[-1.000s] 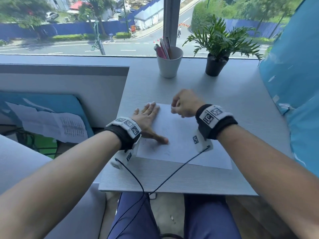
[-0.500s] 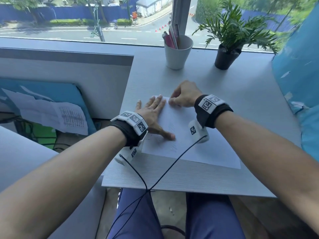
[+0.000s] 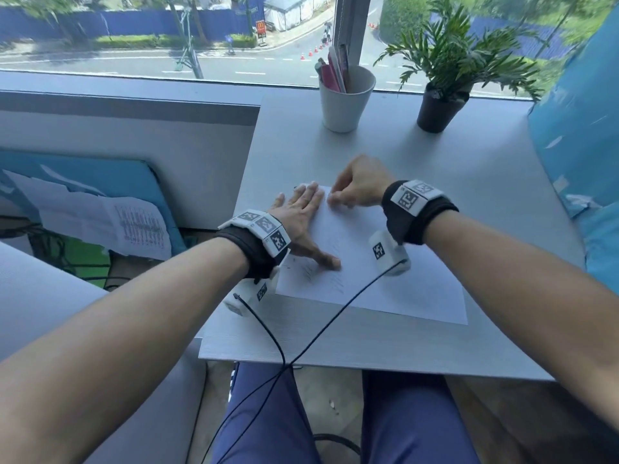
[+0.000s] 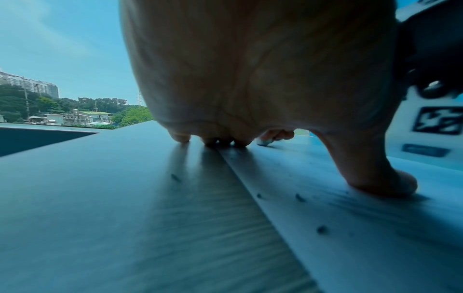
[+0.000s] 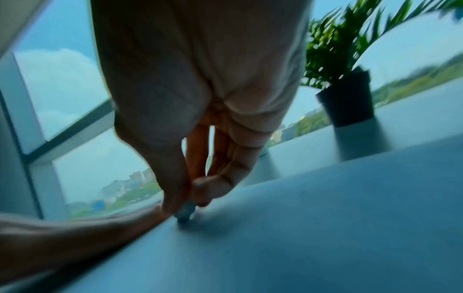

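Observation:
A white sheet of paper [image 3: 385, 272] with faint pencil marks lies on the grey table [image 3: 469, 182]. My left hand [image 3: 301, 222] rests flat on the sheet's left edge, fingers straight and thumb [image 4: 380, 178] spread onto the paper [image 4: 350, 228]. My right hand [image 3: 355, 187] is at the sheet's far left corner, right beside the left fingertips. In the right wrist view its thumb and fingers [image 5: 200, 188] pinch a small pale eraser [image 5: 185, 213] whose end touches the paper. The eraser [image 4: 264, 142] also shows beyond my left palm [image 4: 250, 79].
A white cup of pens [image 3: 345, 102] and a potted plant [image 3: 442, 108] stand at the table's far edge by the window. A blue padded object [image 3: 586, 139] borders the right side. Wrist-camera cables [image 3: 278, 346] cross the near edge. Dark crumbs [image 4: 322, 230] dot the paper.
My right hand has moved left along the far part of the sheet until it is next to the left fingertips. The left hand stays flat on the paper.

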`<action>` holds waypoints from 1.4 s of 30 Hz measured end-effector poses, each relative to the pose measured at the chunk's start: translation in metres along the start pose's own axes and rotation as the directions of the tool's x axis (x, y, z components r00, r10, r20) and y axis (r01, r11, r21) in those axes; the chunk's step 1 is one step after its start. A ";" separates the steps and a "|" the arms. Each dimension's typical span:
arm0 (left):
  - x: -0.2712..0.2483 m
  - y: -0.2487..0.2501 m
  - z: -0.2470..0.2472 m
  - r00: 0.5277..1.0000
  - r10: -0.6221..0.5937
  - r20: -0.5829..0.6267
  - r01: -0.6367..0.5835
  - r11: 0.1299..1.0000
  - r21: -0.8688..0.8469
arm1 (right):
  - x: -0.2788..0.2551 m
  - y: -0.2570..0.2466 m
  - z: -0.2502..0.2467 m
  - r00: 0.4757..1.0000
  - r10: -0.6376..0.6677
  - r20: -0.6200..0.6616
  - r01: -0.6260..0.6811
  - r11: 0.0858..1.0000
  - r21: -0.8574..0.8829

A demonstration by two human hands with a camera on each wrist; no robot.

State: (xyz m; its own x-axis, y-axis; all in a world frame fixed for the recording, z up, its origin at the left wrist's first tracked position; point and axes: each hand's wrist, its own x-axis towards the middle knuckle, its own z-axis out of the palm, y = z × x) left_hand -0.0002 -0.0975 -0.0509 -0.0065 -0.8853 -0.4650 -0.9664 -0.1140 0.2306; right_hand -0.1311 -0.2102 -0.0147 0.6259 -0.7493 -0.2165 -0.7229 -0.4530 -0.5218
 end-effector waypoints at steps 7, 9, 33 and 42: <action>-0.001 0.002 -0.002 1.000 -0.013 0.021 0.013 1.000 0.010 | -0.009 -0.004 0.007 0.999 -0.043 0.021 0.043 0.999 -0.018; 0.000 0.003 -0.002 0.999 -0.018 0.027 0.018 1.000 0.011 | -0.004 0.003 0.002 0.992 0.032 -0.118 -0.029 0.999 0.029; -0.001 0.003 -0.003 0.999 -0.012 0.041 0.011 1.000 0.013 | -0.008 0.009 0.006 0.987 0.062 -0.150 -0.049 0.995 0.087; 0.000 0.003 -0.001 0.999 -0.009 0.047 0.008 1.000 0.026 | -0.013 0.005 0.010 0.991 0.040 -0.129 -0.035 0.998 0.045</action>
State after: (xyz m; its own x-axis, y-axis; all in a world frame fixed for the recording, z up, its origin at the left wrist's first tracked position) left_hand -0.0023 -0.0987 -0.0492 -0.0096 -0.8623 -0.5063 -0.9728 -0.1092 0.2045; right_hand -0.1396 -0.1980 -0.0232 0.5531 -0.8231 -0.1291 -0.7305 -0.4046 -0.5501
